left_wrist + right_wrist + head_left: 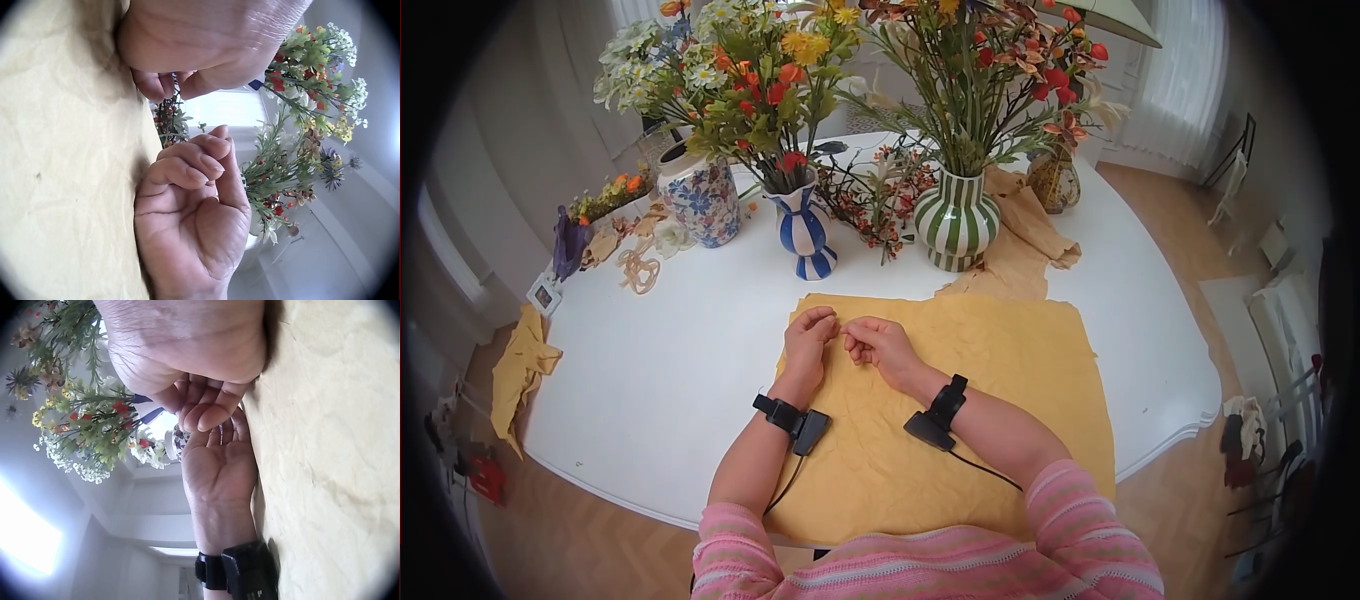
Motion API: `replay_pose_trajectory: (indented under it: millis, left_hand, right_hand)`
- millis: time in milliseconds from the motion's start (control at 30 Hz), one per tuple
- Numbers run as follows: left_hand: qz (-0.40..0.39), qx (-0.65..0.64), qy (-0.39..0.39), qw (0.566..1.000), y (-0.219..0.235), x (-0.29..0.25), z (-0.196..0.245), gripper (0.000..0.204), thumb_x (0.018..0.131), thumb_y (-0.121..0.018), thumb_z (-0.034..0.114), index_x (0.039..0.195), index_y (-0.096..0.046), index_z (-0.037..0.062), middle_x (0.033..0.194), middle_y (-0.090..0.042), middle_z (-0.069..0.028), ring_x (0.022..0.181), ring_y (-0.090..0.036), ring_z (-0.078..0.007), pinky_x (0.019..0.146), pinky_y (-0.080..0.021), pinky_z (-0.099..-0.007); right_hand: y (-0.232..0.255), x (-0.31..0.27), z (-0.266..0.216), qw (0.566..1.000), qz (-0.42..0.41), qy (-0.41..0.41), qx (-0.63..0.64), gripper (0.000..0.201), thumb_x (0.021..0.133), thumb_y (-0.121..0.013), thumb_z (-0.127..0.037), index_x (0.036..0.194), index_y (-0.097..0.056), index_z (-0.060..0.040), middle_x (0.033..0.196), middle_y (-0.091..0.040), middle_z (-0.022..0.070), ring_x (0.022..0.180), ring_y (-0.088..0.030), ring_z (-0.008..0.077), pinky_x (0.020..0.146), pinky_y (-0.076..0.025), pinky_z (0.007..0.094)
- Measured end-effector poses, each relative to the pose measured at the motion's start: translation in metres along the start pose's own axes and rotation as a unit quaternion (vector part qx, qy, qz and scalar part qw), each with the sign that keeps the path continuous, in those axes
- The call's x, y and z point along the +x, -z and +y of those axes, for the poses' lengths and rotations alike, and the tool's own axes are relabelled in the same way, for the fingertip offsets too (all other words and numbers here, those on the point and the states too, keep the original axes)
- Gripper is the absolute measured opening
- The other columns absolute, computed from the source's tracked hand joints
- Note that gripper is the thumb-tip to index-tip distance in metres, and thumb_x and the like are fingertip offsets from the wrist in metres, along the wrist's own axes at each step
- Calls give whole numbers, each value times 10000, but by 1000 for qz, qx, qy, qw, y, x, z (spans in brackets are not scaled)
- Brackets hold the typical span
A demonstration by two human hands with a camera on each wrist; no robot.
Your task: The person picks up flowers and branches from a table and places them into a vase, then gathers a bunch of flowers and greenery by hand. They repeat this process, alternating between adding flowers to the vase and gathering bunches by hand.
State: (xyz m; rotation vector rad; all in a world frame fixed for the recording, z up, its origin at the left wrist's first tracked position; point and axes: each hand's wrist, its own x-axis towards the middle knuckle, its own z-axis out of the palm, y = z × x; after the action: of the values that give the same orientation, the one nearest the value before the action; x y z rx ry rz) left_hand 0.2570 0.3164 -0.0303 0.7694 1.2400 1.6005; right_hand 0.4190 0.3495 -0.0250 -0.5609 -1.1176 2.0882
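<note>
A sheet of crinkled yellow paper (960,400) lies on the white table in front of the person. Both hands rest close together on its far left part, fingers loosely curled. The left hand (808,340) has its palm turned inward, and nothing shows in it. Beside it, the right hand (884,350) has its fingertips near the left ones. In the left wrist view, the right hand's thumb (232,178) lies against its curled fingers, with no object visible between them. Each wrist wears a black strap with a small camera (810,432).
Beyond the paper stand a blue-striped vase (808,235) and a green-striped vase (958,222), both with flowers. A floral jar (702,195) is at the back left. Brown paper (1010,245) lies behind the sheet; a yellow cloth-like piece (522,370) hangs over the left edge.
</note>
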Motion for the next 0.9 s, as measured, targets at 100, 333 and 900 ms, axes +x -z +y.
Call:
replay_pose_trajectory:
  millis: [100, 333, 900]
  left_hand:
    - [19, -16, -1, 1000, -5, -4, 5, 170, 867, -641, 27, 1033, -631, -12, 885, -632, -45, 756, -571, -116, 696, -466, -237]
    - [3, 10, 1, 1000, -1, -2, 2, 257, 873, -624, 48, 1109, -581, -45, 1021, -622, -107, 912, -611, -210, 826, -498, -293]
    - [21, -11, -2, 1000, -5, -4, 3, 190, 869, -643, 34, 1052, -626, -14, 908, -636, -49, 776, -580, -125, 719, -473, -240]
  right_hand:
    - [1, 0, 1, 1000, 0, 0, 0, 160, 967, -574, -186, 959, -635, -38, 788, -614, 19, 655, -567, 100, 604, -463, 230]
    - [-2, -2, -1, 1000, 7, 4, 0, 174, 956, -581, -211, 909, -653, -60, 766, -608, -5, 643, -555, 81, 594, -425, 218]
    - [-3, -3, -2, 1000, 6, 2, -2, 173, 950, -588, -207, 910, -652, -51, 765, -613, 2, 640, -556, 86, 583, -426, 218]
